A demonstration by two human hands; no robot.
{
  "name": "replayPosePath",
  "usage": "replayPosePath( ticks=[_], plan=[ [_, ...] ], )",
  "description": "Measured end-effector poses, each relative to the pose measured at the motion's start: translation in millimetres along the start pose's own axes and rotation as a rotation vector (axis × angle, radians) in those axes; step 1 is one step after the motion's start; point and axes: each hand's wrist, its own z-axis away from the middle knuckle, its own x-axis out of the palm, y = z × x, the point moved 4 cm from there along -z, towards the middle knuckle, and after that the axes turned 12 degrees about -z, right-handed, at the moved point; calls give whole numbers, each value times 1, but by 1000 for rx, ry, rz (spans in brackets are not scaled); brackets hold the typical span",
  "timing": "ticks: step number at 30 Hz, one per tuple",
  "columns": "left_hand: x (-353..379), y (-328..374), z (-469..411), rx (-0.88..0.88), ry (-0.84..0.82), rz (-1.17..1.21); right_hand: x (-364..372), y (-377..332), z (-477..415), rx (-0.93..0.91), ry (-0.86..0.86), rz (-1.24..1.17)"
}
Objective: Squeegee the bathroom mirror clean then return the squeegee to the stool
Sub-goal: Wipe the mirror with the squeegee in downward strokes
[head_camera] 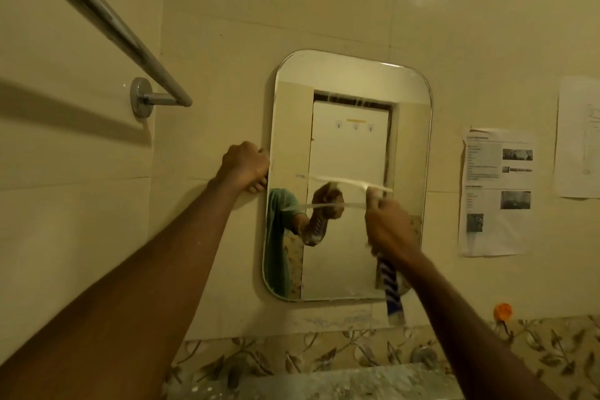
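While the left hand (pixel 245 166) fists the mirror (pixel 349 101) edge, the right hand (pixel 388 224) grips the squeegee (pixel 347 181).

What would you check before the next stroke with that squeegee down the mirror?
1. Right hand grips the squeegee firmly: ok.
2. Blade lies flat against the mirror: cannot tell, it is blurred.
3. Left hand steadies the mirror's left edge, clear of the blade's path: ok.
4. Glass below the blade free of obstacles: ok.
5. Upper glass wiped clean: cannot tell.
6. Stool ready for the squeegee's return: cannot tell, not in view.
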Motion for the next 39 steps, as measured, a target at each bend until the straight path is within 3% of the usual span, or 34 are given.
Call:
replayPosePath(
  ticks=[5,12,17,23,31,39],
  plan=[
    [-29,31,-19,-1,166,102,-35,-75,-66,-137,65,3],
    [-20,47,-28,-9,233,185,-47,-129,-121,-52,55,11],
    [-15,39,-35,44,269,192,-23,-70,-87,-94,-30,142],
    [-14,40,-28,33,298,226,2,11,-2,58,-142,128],
    [-1,27,-27,74,348,101,-17,-40,-60,-135,26,12],
    [7,18,-25,116,380,28,33,58,36,-39,23,15]
  ],
)
